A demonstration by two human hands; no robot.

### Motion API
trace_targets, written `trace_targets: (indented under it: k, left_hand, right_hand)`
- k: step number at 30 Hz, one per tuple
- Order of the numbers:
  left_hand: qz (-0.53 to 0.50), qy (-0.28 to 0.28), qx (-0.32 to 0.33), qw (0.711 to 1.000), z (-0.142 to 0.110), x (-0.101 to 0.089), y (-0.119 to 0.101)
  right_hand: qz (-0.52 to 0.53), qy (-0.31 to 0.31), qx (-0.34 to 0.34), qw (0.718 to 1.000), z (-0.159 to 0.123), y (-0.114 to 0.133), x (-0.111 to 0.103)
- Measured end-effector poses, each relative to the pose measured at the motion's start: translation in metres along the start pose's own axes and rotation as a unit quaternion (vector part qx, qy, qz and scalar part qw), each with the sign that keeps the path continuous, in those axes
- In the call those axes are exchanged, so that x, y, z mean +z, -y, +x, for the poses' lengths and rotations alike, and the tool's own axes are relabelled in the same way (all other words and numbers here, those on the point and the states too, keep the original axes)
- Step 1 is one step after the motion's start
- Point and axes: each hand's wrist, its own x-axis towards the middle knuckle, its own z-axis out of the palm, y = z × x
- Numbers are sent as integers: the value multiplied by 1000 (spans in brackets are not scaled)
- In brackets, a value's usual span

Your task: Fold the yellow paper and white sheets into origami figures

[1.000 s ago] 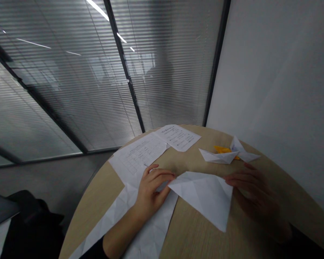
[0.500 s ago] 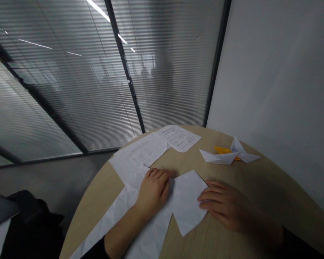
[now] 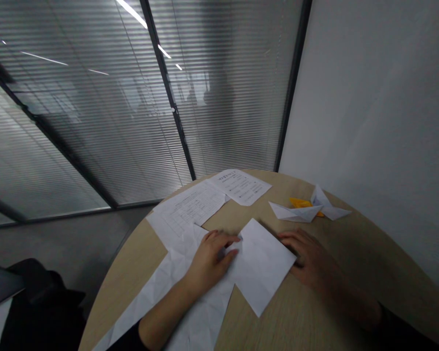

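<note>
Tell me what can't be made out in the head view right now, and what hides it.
All in the head view:
Printed sheets: text too small and blurred to read.
Yellow paper: partly hidden by the white folded shape in front.
Creased sheet: near end cut off by the bottom edge, part covered by the left arm.
Squarish white paper: underside turned away from view.
Right hand: dark, so whether it grips the corner is unclear.
</note>
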Motion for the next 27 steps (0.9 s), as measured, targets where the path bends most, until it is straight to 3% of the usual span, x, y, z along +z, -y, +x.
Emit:
trace_targets:
  k: [6, 8, 12, 14, 20, 27]
  left_hand:
    - [14, 10, -10, 1000, -1, -5, 2]
    - [39, 24, -7, 999, -1, -7, 2]
    - [93, 38, 23, 995, -1, -10, -3]
    - [117, 36, 41, 992, -1, -9, -7]
    - [107, 91, 119, 983, 1, -3, -16]
    - [58, 138, 166, 975, -1, -2, -20]
  right_hand:
    - [-15, -103, -38, 994, 0, -12, -14]
    - [-15, -88, -61, 994, 2, -13, -21]
    - [30, 23, -86, 996, 5, -9, -27]
    - [45, 48, -78, 995, 6, -3, -26]
    - [17, 32, -74, 997, 9, 14, -24]
    - [-13, 7, -37, 999, -1, 4, -6]
